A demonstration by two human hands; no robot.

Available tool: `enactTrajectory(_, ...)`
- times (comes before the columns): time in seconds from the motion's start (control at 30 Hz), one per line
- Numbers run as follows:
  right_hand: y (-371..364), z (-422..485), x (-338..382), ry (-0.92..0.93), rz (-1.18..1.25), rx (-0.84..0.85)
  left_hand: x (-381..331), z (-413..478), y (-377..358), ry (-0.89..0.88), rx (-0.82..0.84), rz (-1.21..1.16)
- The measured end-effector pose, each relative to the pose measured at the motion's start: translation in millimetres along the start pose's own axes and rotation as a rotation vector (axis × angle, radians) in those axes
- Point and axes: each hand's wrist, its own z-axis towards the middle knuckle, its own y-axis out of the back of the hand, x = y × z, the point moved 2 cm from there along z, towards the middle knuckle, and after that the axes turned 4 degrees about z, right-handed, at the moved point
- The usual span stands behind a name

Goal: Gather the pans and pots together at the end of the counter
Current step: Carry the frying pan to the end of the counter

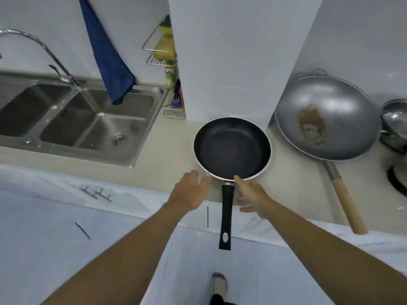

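Item 1: black frying pan (pixel 232 148), non-stick, pale rim, resting flat on the beige counter (pixel 171 150) near the centre of the view. Its black handle (pixel 226 214) points toward 6 o'clock and overhangs the counter's front edge.

Item 2: left hand (pixel 189 190), at 7 o'clock of the pan. Fingers spread and loosely extended, fingertips touching or just beside the pan's rim; nothing gripped.

Item 3: right hand (pixel 253 198), at 5 o'clock of the pan, just beside the handle. One fingertip rests against the rim near the handle root; remaining fingers are open and blurred; nothing gripped.

Item 4: metal wok (pixel 326 117), at 2 o'clock of the pan, set apart from it, leaning toward the tiled wall. Brown residue shows in its bowl. Its wooden handle (pixel 348 205) runs toward 5 o'clock, past the counter edge.

Item 5: steel pot (pixel 394 124), at 3 o'clock, at the right edge of the view, partly cut off, just beside the wok.

Item 6: double steel sink (pixel 72 119), at 9 o'clock, with a curved faucet (pixel 37 45) above.

Item 7: blue cloth (pixel 105 53), hanging on the wall at 11 o'clock.

Item 8: wire corner rack (pixel 163 51), at 12 o'clock, holding bottles.
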Motion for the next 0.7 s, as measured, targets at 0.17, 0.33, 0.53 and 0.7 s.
enactTrajectory(0.17, -19, 15, -7, -0.043, 0.059, 0.088, 15, -11, -45, 0.116, 0.095, -0.046)
enactTrajectory(0.33, -39, 34, -8, 0.023, 0.035, 0.065, 14, -23, -74, 0.131, 0.158, -0.089)
enactTrajectory(0.53, -48, 48, -13, 0.151, -0.093, -0.026, 4, -38, -99, 0.115, 0.269, -0.241)
enactTrajectory(0.7, -50, 50, -13, 0.113, -0.11, -0.033, -2, -39, -115, 0.094, 0.285, -0.242)
